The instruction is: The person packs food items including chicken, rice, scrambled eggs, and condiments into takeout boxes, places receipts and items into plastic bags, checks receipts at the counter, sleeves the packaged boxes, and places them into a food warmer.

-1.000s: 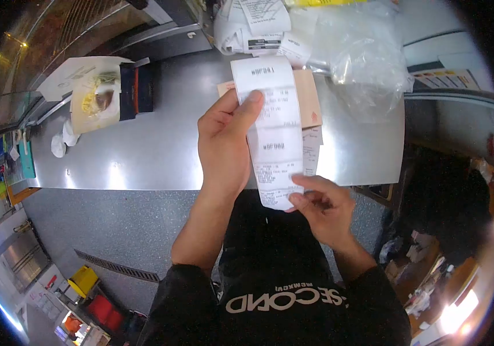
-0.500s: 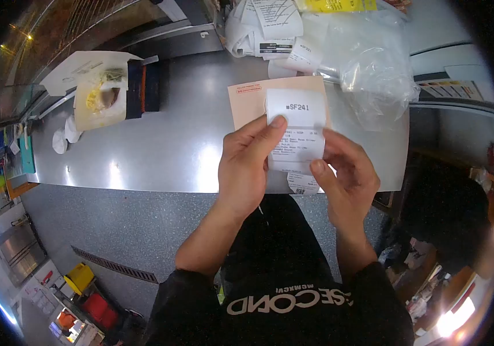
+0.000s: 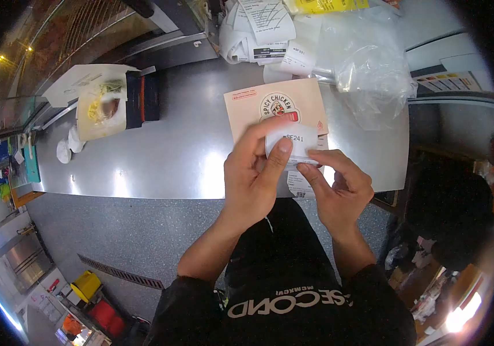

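Note:
Between my hands is a white paper receipt (image 3: 304, 138) printed "SF241", its lower part folded up behind the top. My left hand (image 3: 255, 173) grips its left side, thumb on the front and fingers behind. The thumb and index finger of my right hand (image 3: 342, 187) pinch the receipt's lower right edge. Under it on the counter lies a light brown paper bag (image 3: 244, 109) with a "Spicy Chicken" logo. Another printed slip (image 3: 300, 183) shows below the receipt near the counter's front edge, partly covered by my hands.
A steel counter (image 3: 183, 127) spans the front. An open box (image 3: 100, 109) with food stands at left, beside crumpled white paper (image 3: 68, 147). At the back are bunched receipts (image 3: 267, 26) and clear plastic bags (image 3: 373, 69). A floor drain (image 3: 120, 272) runs lower left.
The receipt, earlier held out longer, is now folded shorter and sits lower. My right hand has moved down to a pinch at its lower edge, and the bag's logo has come into view.

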The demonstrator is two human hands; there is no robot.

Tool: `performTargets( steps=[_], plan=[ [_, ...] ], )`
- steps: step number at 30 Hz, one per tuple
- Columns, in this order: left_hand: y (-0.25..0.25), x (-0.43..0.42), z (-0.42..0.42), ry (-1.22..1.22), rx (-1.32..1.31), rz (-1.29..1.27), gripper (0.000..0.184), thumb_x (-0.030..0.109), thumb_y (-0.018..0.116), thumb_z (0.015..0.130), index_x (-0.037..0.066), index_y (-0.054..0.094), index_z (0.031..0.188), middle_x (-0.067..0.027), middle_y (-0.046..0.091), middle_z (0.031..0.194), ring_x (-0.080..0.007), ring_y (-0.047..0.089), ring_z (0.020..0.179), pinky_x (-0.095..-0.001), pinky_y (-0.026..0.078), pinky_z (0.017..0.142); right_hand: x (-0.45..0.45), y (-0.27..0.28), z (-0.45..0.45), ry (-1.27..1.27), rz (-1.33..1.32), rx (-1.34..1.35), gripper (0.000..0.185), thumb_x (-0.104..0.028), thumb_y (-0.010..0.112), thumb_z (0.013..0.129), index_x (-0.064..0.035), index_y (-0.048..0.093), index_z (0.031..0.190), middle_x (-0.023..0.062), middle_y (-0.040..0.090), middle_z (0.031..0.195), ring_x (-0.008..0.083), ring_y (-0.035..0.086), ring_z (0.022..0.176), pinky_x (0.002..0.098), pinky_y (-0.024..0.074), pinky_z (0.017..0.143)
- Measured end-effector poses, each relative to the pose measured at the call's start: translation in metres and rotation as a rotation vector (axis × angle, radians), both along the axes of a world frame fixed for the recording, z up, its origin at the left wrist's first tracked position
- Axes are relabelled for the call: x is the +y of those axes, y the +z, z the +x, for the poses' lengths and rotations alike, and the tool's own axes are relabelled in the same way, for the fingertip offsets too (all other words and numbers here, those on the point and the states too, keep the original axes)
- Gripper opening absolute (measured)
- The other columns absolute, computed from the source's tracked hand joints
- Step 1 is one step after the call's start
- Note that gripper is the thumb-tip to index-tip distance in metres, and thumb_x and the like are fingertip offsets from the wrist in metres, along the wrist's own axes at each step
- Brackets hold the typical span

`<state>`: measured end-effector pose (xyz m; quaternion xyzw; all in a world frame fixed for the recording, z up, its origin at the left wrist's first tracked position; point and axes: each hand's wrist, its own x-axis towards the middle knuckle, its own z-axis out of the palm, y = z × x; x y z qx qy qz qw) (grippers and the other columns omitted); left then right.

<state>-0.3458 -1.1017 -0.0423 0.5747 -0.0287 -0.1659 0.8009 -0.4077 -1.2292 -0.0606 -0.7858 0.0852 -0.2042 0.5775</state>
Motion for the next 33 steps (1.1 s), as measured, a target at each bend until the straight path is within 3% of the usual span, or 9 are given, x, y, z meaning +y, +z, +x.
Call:
performTargets(
  steps=[6, 10, 14, 18, 20, 24, 27, 29, 33],
  plan=[
    [-0.022, 0.012, -0.006, -0.007, -0.071, 0.268, 0.017, 0.006, 0.059, 0.094, 0.002, 0.066, 0.109, -0.0038, 0.066, 0.098, -0.0058, 0.055, 0.083, -0.0191, 0.043, 0.072, 0.006, -0.004, -0.002, 0.046, -0.313, -0.137, 0.024, 0.002, 0.076, 0.070, -0.0033, 0.069, 0.092, 0.0100, 0.065, 0.082, 0.0219, 0.062, 0.070, 0.0296, 0.0497, 0.062],
    [-0.026, 0.020, -0.008, 0.044, -0.043, 0.259, 0.017, 0.004, 0.059, 0.094, 0.002, 0.067, 0.108, -0.0042, 0.067, 0.098, -0.0059, 0.055, 0.085, -0.0214, 0.044, 0.072, 0.014, -0.006, -0.010, 0.081, -0.379, -0.168, 0.025, -0.001, 0.078, 0.066, -0.0110, 0.072, 0.088, 0.0068, 0.057, 0.093, 0.0245, 0.057, 0.090, 0.0366, 0.0477, 0.075],
    [-0.033, 0.043, 0.010, 0.260, -0.106, 0.544, 0.016, 0.005, 0.062, 0.091, -0.001, 0.067, 0.105, -0.0080, 0.067, 0.105, -0.0130, 0.060, 0.095, -0.0256, 0.048, 0.082, 0.014, -0.009, -0.014, 0.348, 0.046, -0.143, 0.023, -0.005, 0.081, 0.067, -0.0119, 0.073, 0.087, 0.0079, 0.052, 0.103, 0.0251, 0.052, 0.102, 0.0394, 0.0443, 0.087],
    [-0.033, 0.092, 0.057, 0.667, -0.864, 1.182, 0.013, 0.000, 0.056, 0.091, 0.006, 0.067, 0.096, -0.0113, 0.066, 0.111, -0.0250, 0.063, 0.099, -0.0344, 0.049, 0.086, -0.006, -0.021, -0.010, -0.073, -0.110, -0.060, 0.036, -0.008, 0.080, 0.071, -0.0085, 0.068, 0.105, 0.0134, 0.044, 0.124, 0.0274, 0.052, 0.110, 0.0413, 0.0448, 0.095],
    [-0.050, 0.088, 0.081, 0.396, -1.302, 1.291, 0.017, -0.003, 0.052, 0.090, 0.007, 0.065, 0.095, -0.0099, 0.067, 0.107, -0.0285, 0.060, 0.107, -0.0411, 0.042, 0.096, -0.017, -0.039, 0.013, -0.227, -0.249, 0.083, 0.048, -0.009, 0.080, 0.072, -0.0104, 0.063, 0.117, 0.0152, 0.033, 0.135, 0.0297, 0.052, 0.112, 0.0423, 0.0462, 0.096],
    [-0.085, 0.066, 0.095, -0.101, -1.040, 1.292, 0.028, 0.018, 0.067, 0.081, 0.010, 0.066, 0.108, -0.0166, 0.032, 0.149, -0.0370, 0.035, 0.131, -0.0498, 0.029, 0.105, -0.030, -0.080, 0.035, -0.248, -0.290, 0.087, 0.049, -0.011, 0.078, 0.074, -0.0098, 0.061, 0.120, 0.0157, 0.036, 0.137, 0.0311, 0.041, 0.125, 0.0416, 0.0354, 0.105],
    [-0.057, 0.046, 0.082, -0.194, -1.034, 1.153, 0.061, 0.031, 0.078, 0.070, 0.015, 0.059, 0.125, -0.0200, 0.019, 0.151, -0.0445, 0.021, 0.136, -0.0632, 0.014, 0.109, -0.031, -0.088, 0.030, -0.249, -0.343, 0.006, 0.045, -0.007, 0.078, 0.074, -0.0092, 0.063, 0.116, 0.0152, 0.034, 0.137, 0.0286, 0.053, 0.112, 0.0394, 0.0440, 0.098],
    [-0.056, 0.019, 0.073, -0.436, -1.071, 1.191, 0.067, 0.032, 0.078, 0.069, 0.017, 0.054, 0.130, -0.0204, 0.027, 0.145, -0.0434, 0.026, 0.132, -0.0613, 0.019, 0.107, -0.028, -0.088, 0.028, -0.300, -0.406, 0.011, 0.040, -0.005, 0.078, 0.074, -0.0073, 0.065, 0.112, 0.0155, 0.043, 0.132, 0.0270, 0.053, 0.113, 0.0385, 0.0432, 0.098],
    [-0.061, 0.002, 0.085, -0.645, -0.994, 1.235, 0.084, 0.033, 0.081, 0.062, 0.021, 0.045, 0.138, -0.0177, 0.036, 0.135, -0.0397, 0.036, 0.124, -0.0543, 0.028, 0.100, -0.015, -0.067, 0.016, -0.335, 0.382, -0.136, 0.030, 0.002, 0.076, 0.076, -0.0037, 0.060, 0.101, 0.0157, 0.066, 0.096, 0.0184, 0.062, 0.092, 0.0304, 0.0494, 0.081]
  ],
)
